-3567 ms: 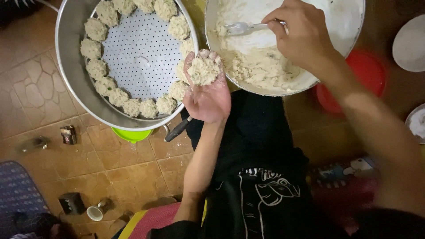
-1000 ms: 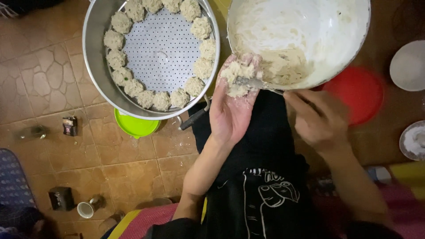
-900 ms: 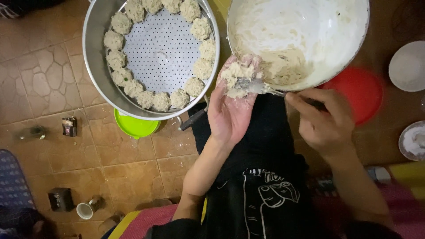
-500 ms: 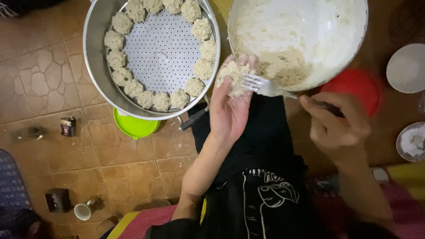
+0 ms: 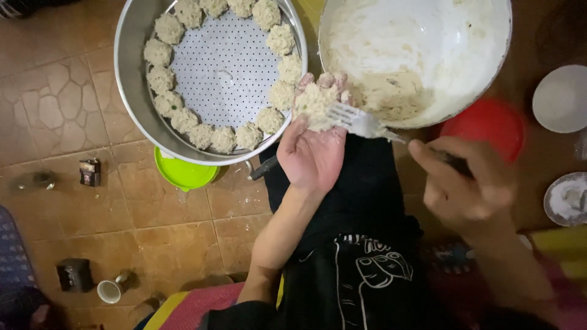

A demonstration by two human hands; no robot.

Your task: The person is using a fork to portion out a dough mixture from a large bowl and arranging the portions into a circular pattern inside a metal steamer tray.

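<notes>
Dough lump [image 5: 315,105] sits cupped on your left hand [image 5: 312,153]; at 3 o'clock, your right hand's [image 5: 468,186] fingers grip the fork [image 5: 361,122] touching it.

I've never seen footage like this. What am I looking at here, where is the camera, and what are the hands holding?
There is no machine here: a person wears a camera on the head, looking down at their own two hands. The left hand lies palm up, cradling a lump of pale mixture at the fingertips. The right hand holds a fork whose tines press against that lump. Above sits a big white bowl with more mixture inside. Beside it is a metal steamer pan with a perforated tray, and shaped balls line its rim. Everything rests on a brown tiled floor.
</notes>
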